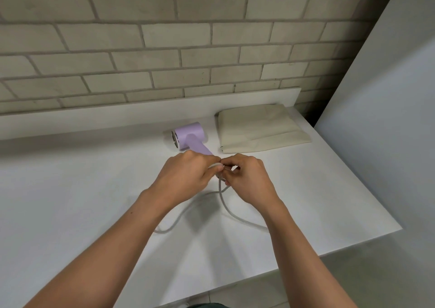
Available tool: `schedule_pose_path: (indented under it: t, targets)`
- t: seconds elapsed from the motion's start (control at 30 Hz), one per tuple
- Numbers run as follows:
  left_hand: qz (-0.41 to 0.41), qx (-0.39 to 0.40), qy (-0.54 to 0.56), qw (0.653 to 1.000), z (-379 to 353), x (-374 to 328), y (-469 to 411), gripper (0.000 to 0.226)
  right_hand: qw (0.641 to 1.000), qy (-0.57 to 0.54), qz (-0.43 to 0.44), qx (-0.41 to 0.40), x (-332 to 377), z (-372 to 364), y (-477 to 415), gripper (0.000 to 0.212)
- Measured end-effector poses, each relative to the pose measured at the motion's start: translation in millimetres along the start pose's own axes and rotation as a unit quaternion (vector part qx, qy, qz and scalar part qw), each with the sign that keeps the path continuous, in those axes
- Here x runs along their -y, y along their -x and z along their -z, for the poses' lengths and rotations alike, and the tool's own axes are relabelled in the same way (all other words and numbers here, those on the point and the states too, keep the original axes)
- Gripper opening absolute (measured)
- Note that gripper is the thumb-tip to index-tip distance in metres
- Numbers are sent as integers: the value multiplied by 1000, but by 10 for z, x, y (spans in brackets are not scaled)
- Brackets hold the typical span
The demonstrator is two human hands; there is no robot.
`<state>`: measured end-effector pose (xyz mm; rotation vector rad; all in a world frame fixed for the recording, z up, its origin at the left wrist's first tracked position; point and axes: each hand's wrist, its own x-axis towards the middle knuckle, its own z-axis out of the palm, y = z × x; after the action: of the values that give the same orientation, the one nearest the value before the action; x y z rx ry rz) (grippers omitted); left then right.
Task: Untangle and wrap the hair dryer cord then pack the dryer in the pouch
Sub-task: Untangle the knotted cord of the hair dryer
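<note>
The white counter (pixel 70 190) lies bare across the frame's left and lower middle. At upper centre the lilac dryer (pixel 190 135) and beige pouch (pixel 259 128) crowd the brick wall (pixel 164 37); cord (pixel 231 211) loops centre.

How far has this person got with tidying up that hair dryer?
Early days. Nothing looks finished: the lilac hair dryer lies on the white counter and the beige pouch sits flat beside it, with nothing in it as far as can be seen. In hand: the left hand and right hand pinch the cord near the handle, while loose loops trail on the counter. Wrapping and packing remain.
</note>
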<state>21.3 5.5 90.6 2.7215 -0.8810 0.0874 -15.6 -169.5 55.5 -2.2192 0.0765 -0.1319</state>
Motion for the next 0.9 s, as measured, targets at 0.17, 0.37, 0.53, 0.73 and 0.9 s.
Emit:
schedule_pose_path:
  t: [0.17,0.37,0.53,0.73,0.9]
  targets:
    - [16,-161,193,968,99,-33,9,24,998,-38,-41,-7,-56,-54,4,17]
    - [121,-258,334,898,349,92,-63,33,999,-7,-44,-21,-161,-22,-52,18]
    - [179,-281,390,858,329,312,-79,25,999,20,-26,-2,-53,74,-105,17]
    - [204,-150,54,966,266,620,-52,25,999,15,-13,25,-34,94,-93,16]
    - [-70,-69,-25,995,98,354,-94,45,998,0,36,44,-13,75,-117,18]
